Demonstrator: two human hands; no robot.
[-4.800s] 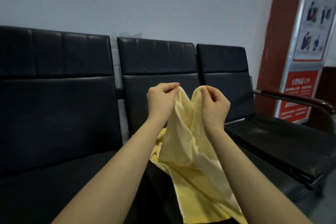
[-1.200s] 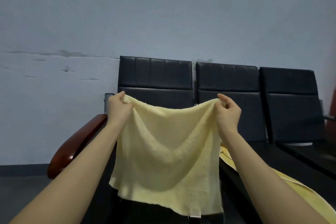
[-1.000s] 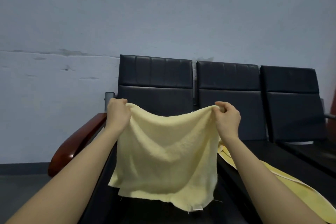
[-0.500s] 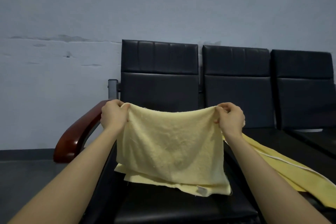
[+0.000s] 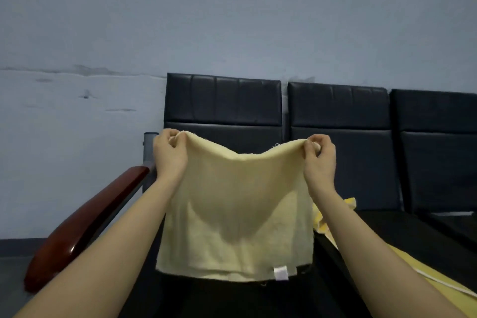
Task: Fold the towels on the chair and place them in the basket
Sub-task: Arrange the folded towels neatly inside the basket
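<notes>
Left hand and right hand each pinch a top corner of the folded yellow towel, which hangs between and below them.

no readable text anywhere, white tag on yellow towel blank

Open air above and between the fingers, wall well behind. Chair backrest sits just past them, the red-brown armrest blocks low left, and a second yellow towel covers the seat down right.
</notes>
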